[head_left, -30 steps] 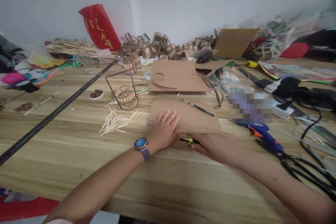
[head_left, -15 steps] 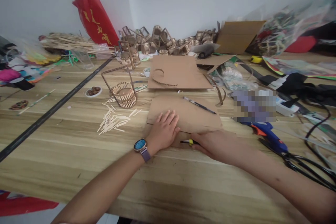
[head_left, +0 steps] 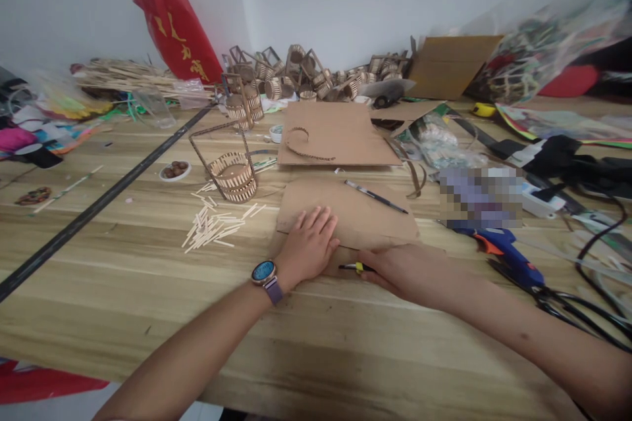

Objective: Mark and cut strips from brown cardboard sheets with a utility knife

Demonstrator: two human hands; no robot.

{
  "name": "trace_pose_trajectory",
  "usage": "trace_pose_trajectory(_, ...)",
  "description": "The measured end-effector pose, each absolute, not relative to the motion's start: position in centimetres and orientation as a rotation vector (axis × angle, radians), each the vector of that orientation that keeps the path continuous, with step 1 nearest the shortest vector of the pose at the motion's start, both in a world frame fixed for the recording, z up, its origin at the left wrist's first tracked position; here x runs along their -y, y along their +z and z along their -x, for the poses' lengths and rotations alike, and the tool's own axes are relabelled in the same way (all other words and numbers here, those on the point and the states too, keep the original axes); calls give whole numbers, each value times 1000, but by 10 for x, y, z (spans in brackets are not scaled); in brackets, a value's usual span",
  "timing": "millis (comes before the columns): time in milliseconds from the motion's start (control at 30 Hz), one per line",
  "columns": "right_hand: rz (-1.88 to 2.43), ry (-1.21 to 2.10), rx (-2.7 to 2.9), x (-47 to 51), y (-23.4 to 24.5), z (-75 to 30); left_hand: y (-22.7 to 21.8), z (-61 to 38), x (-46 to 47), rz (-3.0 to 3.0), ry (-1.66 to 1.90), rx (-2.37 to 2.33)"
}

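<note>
My left hand (head_left: 309, 245) lies flat with fingers stretched on a piece of brown cardboard (head_left: 306, 194) that has a rounded upper edge. My right hand (head_left: 402, 270) is wrapped round a small yellow and black utility knife (head_left: 359, 268); most of its handle is hidden in the palm. The knife's dark tip points left, just over the lower part of the cardboard, below a cut or folded line. A black pen (head_left: 376, 197) rests on the cardboard beyond both hands.
A larger cardboard sheet (head_left: 340, 131) lies behind, with a curved woven strip on it. To the left are a handled basket (head_left: 232, 176), loose sticks (head_left: 210, 229) and a bowl of brown nuts (head_left: 175, 171). A blue glue gun (head_left: 513, 256) and black-handled scissors (head_left: 577, 312) lie right.
Both hands and the utility knife stay practically where they were. The whole view shifts very slightly.
</note>
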State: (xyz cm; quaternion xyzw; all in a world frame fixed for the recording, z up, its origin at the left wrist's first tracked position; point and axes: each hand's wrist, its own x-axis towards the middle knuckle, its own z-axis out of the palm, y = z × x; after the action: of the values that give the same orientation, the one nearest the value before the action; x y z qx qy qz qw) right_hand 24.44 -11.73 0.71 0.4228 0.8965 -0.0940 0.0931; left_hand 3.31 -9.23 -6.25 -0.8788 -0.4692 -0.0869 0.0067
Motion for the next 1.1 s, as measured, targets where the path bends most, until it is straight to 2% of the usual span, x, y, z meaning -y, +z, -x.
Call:
trace_pose_trajectory(600,-1125,89,-2549,121,5,-224,-63,-32,87,2765,-268,1460)
trace_pose_trajectory(1100,-1152,-82,-2467,106,12,-198,-63,-13,57,2811,-236,1233)
